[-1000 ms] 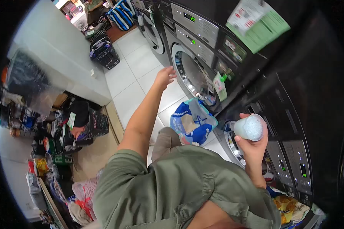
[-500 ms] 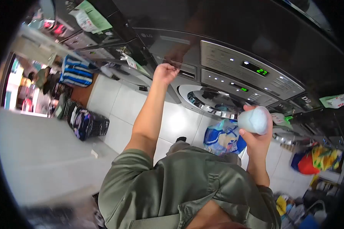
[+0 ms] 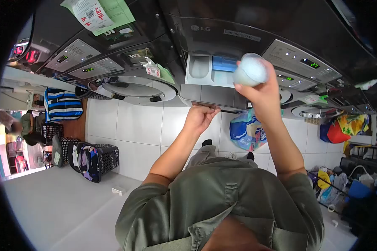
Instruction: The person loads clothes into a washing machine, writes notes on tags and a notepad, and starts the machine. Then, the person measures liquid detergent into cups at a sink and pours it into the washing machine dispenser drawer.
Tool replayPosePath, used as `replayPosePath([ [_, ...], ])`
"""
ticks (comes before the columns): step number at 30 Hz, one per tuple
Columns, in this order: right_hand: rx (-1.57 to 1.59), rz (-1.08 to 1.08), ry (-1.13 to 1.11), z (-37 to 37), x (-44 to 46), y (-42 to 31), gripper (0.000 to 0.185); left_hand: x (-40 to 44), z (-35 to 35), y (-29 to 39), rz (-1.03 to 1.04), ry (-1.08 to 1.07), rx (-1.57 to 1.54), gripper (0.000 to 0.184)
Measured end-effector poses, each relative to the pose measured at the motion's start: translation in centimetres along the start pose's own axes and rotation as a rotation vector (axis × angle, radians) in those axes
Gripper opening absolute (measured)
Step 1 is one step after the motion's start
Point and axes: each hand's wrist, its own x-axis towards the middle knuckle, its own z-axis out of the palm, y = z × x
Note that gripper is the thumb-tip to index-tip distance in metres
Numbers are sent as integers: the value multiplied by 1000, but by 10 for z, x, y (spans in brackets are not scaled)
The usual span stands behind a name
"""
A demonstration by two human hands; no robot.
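In my right hand (image 3: 262,90) is a translucent plastic cup (image 3: 250,71), its fingers wrapped round the side. The cup holds pale whitish stuff that looks like powder. It is tilted over the right part of a pulled-out detergent drawer (image 3: 192,81). White compartments and a blue insert (image 3: 225,63) show inside that drawer. My left hand (image 3: 200,119) is closed at the lower edge of the drawer's grey front, fingertips curled against it. A blue patterned bag (image 3: 247,133) stands on the floor below my right forearm.
Dark stacked machines with lit panels (image 3: 291,75) run along the far side. At left, a round washer door (image 3: 140,90) faces the aisle. A black laundry basket (image 3: 107,159) with clothes and a blue striped bag (image 3: 63,104) stand at left. Cluttered items (image 3: 335,184) lie at right.
The detergent drawer has come out towards me with my left hand at its front. My right hand has brought the cup leftwards and up over the drawer. The view has shifted.
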Motion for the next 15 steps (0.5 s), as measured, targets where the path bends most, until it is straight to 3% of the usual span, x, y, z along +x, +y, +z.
replayPosePath([
  [6,-63,52,-25,33,11,26,64,-35,-11,-4,-87,-10,-10,32],
  [9,-118,63,-37,40,16,31,63,-47,-22,-4,-118,-115,7,25],
  [12,-193,158,-83,39,21,39,61,-74,-1,23,-302,-10,521,11],
  [13,-207,177,-100,38,22,44,61,-79,-9,30,-298,-9,519,11],
  [15,-222,194,-119,33,25,54,60,-86,-28,47,-124,-54,1000,7],
])
